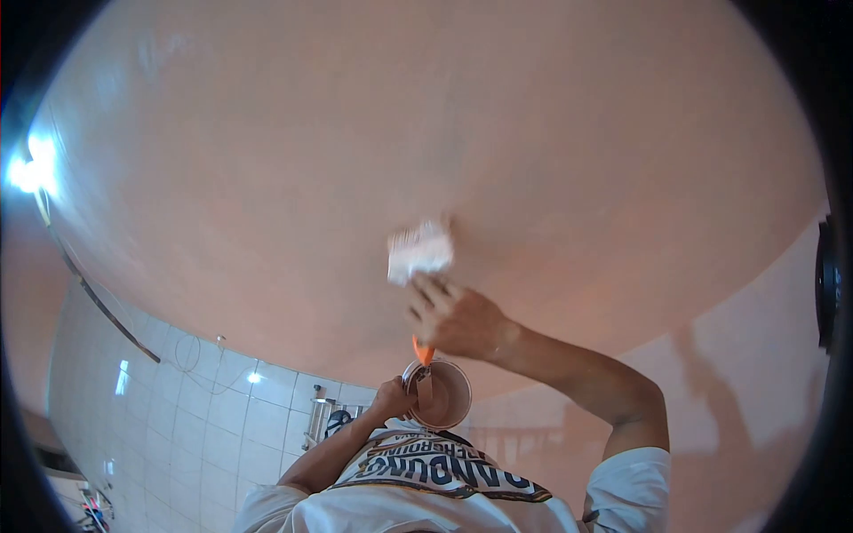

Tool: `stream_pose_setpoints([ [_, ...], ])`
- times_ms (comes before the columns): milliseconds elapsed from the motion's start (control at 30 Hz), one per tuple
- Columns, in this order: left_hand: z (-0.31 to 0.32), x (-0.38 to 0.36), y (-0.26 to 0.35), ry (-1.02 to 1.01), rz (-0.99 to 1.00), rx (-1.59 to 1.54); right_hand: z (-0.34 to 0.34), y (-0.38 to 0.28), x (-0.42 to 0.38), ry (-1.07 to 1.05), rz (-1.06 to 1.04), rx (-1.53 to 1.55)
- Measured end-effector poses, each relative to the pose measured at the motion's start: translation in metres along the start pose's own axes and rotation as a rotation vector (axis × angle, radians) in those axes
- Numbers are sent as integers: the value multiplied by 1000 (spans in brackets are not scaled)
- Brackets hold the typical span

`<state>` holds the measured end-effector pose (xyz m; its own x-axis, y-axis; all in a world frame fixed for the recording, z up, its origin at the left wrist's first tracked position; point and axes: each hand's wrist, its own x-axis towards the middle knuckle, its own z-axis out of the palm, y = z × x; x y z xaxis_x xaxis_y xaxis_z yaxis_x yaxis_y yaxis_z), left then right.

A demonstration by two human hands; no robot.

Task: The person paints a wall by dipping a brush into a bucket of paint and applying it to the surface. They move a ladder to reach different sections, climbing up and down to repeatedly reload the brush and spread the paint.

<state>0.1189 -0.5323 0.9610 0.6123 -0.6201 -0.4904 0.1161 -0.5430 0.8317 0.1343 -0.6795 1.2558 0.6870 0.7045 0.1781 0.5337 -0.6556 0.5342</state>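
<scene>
My right hand (464,322) is wrapped round a wide paintbrush (421,252), slightly blurred. Its pale, paint-coated head lies against the pinkish wall (569,169). Below that hand, an orange handle end (424,352) points down toward the mug-like pot (451,396). My left hand (394,398) grips this pot at its left side, close to my chest. The pot's open mouth faces up, its inside is coated pinkish brown, and a narrow strip shows within it. Part of the left hand's fingers is hidden by the pot.
White tiles (191,417) cover the floor at lower left. A metal ladder-like frame (318,417) stands beside my left arm. A bright lamp (34,169) glows at far left above a dark cable or pole (105,306). A black object (827,284) is at the right edge.
</scene>
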Motion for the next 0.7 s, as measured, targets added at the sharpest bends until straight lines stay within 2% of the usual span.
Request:
stream_pose_setpoints([
  [67, -2, 1, 2, 0, -17, -8, 8, -6, -8, -57, 45, 343],
  [133, 6, 11, -14, -12, -16, -28, -23, 13, -20, 80, 105, 178],
  [200, 2, 7, -2, -36, -45, -22, -87, 48, -27, 266, 204, 46],
  [233, 1, 6, 4, -46, -64, -23, -109, 55, -29, 319, 414, 240],
  [300, 0, 4, 4, -48, -48, -29, -153, 68, -32, 577, 808, 679],
  [367, -1, 5, 0, -53, -35, -32, -139, 85, -46, 523, 588, 195],
  [433, -6, 0, 7, -35, -40, -2, -113, 70, -46, 580, 738, 360],
  [500, -7, 3, 13, -40, -20, -5, -37, 40, -55, 461, 547, -54],
  [533, -7, 4, 12, -58, -7, -13, -10, 16, -64, 185, 393, -130],
  [567, -7, 1, 9, -81, 2, -19, 18, -8, -73, -66, 210, -164],
  [633, -6, -5, 14, -46, -2, 23, 58, -42, -81, -113, 266, 262],
  [700, -8, 1, 15, -13, 3, 64, 58, -31, -85, -3, 299, 251],
])
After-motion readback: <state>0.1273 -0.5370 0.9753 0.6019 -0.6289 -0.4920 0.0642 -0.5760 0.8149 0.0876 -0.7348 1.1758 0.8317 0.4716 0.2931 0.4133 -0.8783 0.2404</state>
